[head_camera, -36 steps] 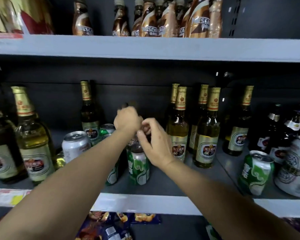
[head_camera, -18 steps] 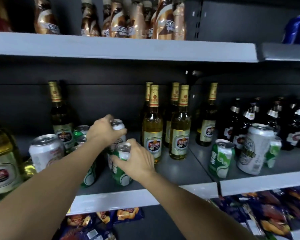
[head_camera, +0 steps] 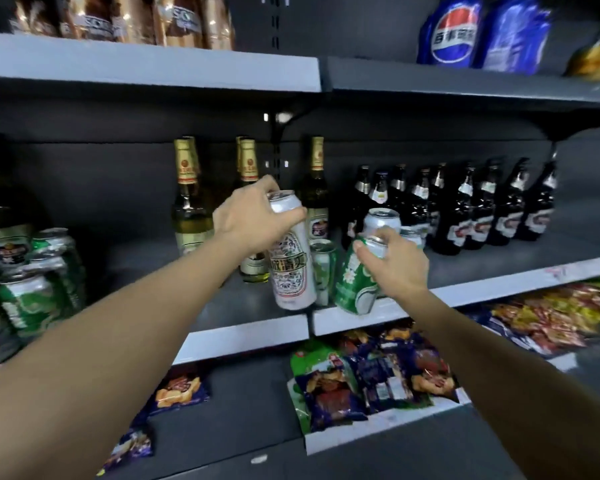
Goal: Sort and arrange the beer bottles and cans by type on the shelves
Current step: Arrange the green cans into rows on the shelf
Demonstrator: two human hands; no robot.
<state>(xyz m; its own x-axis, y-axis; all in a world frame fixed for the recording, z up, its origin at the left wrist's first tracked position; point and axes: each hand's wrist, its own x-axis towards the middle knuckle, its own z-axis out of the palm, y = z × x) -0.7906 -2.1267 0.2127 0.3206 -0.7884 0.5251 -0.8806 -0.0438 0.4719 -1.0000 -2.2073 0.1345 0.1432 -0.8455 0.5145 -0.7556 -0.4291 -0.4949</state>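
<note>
2 cans in the air, 1 per hand, in front of the middle shelf.

The left hand (head_camera: pixel 248 220) clamps its fingers over the top rim of a tall white aluminium can with a patterned label (head_camera: pixel 291 265), which hangs tilted just above the grey metal shelf (head_camera: pixel 243 336). The right hand (head_camera: pixel 394 263) pinches the top of a shorter green aluminium can (head_camera: pixel 355 284), also tilted, near a standing green can (head_camera: pixel 323 268) and a white can (head_camera: pixel 381 220) beside the dark glass bottles (head_camera: pixel 465 209). Gold-foil-necked bottles (head_camera: pixel 187 199) stand behind. Both cans look rigid, smooth-skinned and probably full, so moderately heavy; a rim-only hold could slip, and a grip around the body would likely be steadier.
</note>
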